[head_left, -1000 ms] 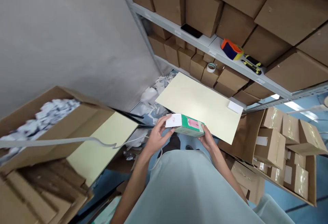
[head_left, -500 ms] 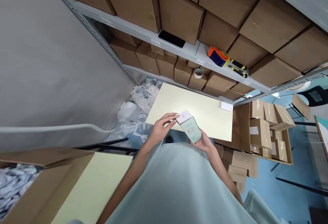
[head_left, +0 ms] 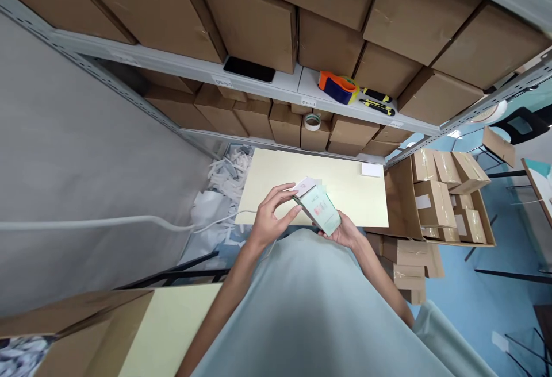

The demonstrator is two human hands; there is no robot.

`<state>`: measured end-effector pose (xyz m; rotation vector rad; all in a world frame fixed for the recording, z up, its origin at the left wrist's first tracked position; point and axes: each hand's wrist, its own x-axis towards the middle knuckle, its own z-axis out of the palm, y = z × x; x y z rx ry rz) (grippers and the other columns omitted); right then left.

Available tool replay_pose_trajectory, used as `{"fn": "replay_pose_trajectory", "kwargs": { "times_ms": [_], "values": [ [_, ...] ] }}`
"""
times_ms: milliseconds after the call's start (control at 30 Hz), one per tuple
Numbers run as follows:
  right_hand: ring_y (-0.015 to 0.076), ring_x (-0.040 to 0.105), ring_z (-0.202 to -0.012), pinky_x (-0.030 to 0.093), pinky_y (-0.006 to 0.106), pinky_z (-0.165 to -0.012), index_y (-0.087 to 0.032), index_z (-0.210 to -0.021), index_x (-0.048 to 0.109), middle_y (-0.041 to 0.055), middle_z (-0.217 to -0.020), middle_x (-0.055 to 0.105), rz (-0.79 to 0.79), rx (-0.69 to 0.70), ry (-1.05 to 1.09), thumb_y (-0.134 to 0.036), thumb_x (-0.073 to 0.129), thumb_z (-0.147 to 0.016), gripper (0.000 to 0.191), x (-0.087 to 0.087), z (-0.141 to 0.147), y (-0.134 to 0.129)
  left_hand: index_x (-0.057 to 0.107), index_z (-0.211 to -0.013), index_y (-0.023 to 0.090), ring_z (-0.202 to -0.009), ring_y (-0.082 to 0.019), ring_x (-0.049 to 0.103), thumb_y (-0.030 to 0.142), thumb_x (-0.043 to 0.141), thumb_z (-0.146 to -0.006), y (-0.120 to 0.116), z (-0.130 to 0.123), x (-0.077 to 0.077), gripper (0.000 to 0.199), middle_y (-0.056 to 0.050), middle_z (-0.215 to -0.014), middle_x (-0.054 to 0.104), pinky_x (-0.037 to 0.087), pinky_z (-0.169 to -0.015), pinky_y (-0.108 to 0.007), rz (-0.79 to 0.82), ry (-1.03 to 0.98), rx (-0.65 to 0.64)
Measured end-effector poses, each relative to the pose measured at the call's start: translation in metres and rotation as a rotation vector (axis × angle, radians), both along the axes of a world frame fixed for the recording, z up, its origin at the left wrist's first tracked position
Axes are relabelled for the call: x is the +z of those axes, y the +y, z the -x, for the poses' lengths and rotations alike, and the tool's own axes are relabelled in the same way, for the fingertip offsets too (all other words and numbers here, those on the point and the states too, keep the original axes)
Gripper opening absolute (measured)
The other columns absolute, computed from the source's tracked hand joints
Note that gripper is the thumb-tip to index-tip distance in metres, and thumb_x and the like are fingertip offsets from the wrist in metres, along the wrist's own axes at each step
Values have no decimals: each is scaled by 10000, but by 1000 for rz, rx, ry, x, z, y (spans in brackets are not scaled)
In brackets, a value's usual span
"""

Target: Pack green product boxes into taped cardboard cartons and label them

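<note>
A small pale green carton (head_left: 319, 209) with a white top flap and pink print is held tilted above the gap between the table and my lap. My right hand (head_left: 342, 231) is closed around its lower end, the fingers partly hidden underneath. At the upper left end, my left hand (head_left: 273, 211) has its fingers on the white flap and its thumb by the carton's side edge. The pale yellow tabletop (head_left: 280, 164) lies just beyond both hands. On its far right corner rests a small white box (head_left: 371, 169).
Shelves of brown boxes (head_left: 254, 20) rise in front, bearing a black phone (head_left: 249, 69), an orange-and-blue tape dispenser (head_left: 338, 87), box cutters (head_left: 377, 101) and a tape roll (head_left: 312, 122). A white cable (head_left: 142, 219) crosses the left. At right stands an open carton of boxes (head_left: 435, 204).
The view has swung, shifting the shelves leftward. The carton has turned slightly and shows more of its printed face. My left thumb has moved away from the flap toward the carton's side.
</note>
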<state>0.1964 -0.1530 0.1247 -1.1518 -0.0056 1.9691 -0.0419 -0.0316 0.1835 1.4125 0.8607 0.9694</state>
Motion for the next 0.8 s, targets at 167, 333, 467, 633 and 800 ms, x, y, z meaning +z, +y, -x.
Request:
{"fn": "replay_pose_trajectory", "kwargs": {
  "times_ms": [167, 333, 467, 633, 800],
  "values": [
    [242, 821, -757, 665, 320, -640, -169, -1332, 689, 117, -1002, 829, -71, 46, -135, -701, 479, -1090, 621, 13, -20, 5, 700, -1051, 225, -1340, -299, 695, 552, 775, -936, -7, -39, -7, 355, -143, -1335, 749, 643, -1057, -434, 38, 9, 252],
    [209, 830, -766, 692, 318, -714, -218, -1482, 621, 111, -1164, 815, -236, 113, -259, -747, 545, -1062, 680, 44, -43, 7, 703, -1033, 212, -1154, -272, 762, 619, 796, -890, 8, -67, -32, 441, -103, -1167, 790, 670, -946, -393, 297, -62, 561],
    [206, 838, -812, 688, 310, -717, -242, -1507, 628, 79, -1169, 793, -378, 164, -341, -675, 675, -1025, 649, 58, -63, 5, 647, -920, 200, -987, -230, 794, 601, 826, -862, 20, -83, -59, 442, -93, -1080, 797, 679, -837, -356, 651, -133, 549],
    [200, 828, -823, 655, 265, -664, -231, -1574, 601, 23, -962, 807, -447, 215, -386, -531, 746, -1012, 654, 47, -82, 7, 651, -923, 194, -854, -200, 781, 554, 845, -855, 8, -106, -81, 414, -111, -1030, 806, 655, -729, -305, 831, -45, 457],
    [179, 798, -805, 647, 248, -631, -253, -1517, 679, 15, -991, 809, -460, 199, -486, -486, 791, -976, 600, 35, -99, 8, 681, -987, 198, -926, -200, 775, 523, 817, -857, -5, -122, -92, 376, -116, -1133, 802, 642, -759, -296, 823, -37, 453]
  ]
}}
